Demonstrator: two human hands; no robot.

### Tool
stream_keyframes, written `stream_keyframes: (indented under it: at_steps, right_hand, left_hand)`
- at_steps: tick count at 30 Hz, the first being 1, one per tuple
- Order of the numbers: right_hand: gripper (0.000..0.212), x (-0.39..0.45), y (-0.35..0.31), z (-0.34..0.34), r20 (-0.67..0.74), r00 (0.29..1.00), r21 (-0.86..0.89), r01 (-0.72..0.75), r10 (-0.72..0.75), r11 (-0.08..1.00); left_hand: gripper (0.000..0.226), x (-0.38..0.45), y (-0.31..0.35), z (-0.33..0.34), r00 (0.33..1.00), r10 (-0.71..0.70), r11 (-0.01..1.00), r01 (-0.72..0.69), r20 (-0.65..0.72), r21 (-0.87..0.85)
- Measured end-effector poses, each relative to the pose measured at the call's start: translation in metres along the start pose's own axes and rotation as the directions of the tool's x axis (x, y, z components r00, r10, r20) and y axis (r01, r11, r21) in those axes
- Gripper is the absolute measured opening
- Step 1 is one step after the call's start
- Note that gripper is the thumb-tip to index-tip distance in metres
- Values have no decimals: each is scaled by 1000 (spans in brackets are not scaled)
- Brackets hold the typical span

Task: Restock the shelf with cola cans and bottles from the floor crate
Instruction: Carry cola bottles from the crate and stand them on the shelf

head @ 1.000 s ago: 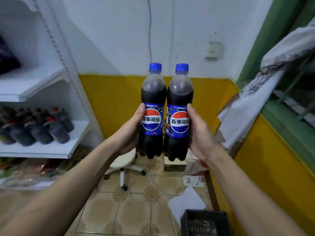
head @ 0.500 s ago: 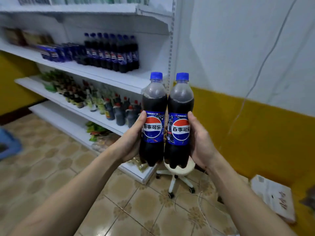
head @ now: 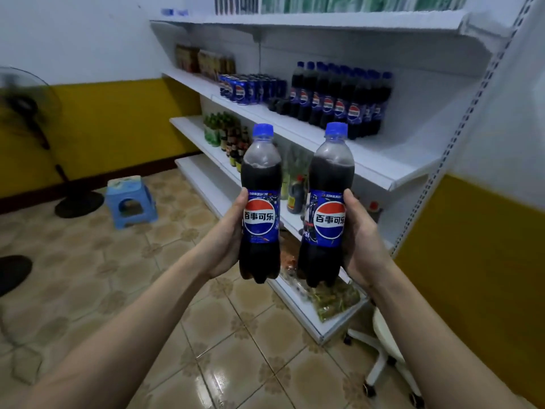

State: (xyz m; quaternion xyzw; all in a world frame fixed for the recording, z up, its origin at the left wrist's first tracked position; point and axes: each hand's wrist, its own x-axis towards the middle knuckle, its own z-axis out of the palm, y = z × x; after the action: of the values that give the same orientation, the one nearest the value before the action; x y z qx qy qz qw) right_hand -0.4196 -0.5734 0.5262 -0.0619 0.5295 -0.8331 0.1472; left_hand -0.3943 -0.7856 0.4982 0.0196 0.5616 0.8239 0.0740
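Note:
My left hand (head: 225,242) grips one upright cola bottle (head: 261,184) with a blue cap and blue label. My right hand (head: 364,240) grips a second cola bottle (head: 331,175) of the same kind, held a small gap to the right of the first. Both hang in front of the white shelf unit (head: 377,169). On its second shelf stand a row of cola bottles (head: 339,98) and, to their left, a group of blue cola cans (head: 250,88). Bare shelf board shows to the right of the shelved bottles. The floor crate is out of view.
Green and brown glass bottles (head: 227,137) fill the shelf below. Packets (head: 336,299) lie on the bottom shelf. A blue plastic stool (head: 129,202) and a standing fan (head: 29,113) are on the tiled floor at left. A white swivel stool (head: 386,346) stands at lower right.
The view has swung left from the yellow corner wall to face the shelf unit. The two bottles, held touching before, are now slightly apart. Both hands keep their grip.

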Motion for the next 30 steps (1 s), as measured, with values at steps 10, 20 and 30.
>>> stream_keyframes:
  at_steps: [10, 20, 30]
  right_hand:
    - [60, 178, 18, 28, 102, 993, 2, -63, 63, 998]
    - [54, 340, 13, 77, 235, 968, -73, -72, 87, 995]
    - [52, 478, 56, 157, 152, 988, -12, -17, 19, 1000]
  left_hand:
    - [71, 133, 22, -66, 926, 102, 994, -107, -364, 6]
    - [78, 237, 80, -147, 884, 122, 991, -130, -452, 15]
    - [72, 335, 144, -282, 951, 141, 988, -119, -274, 99]
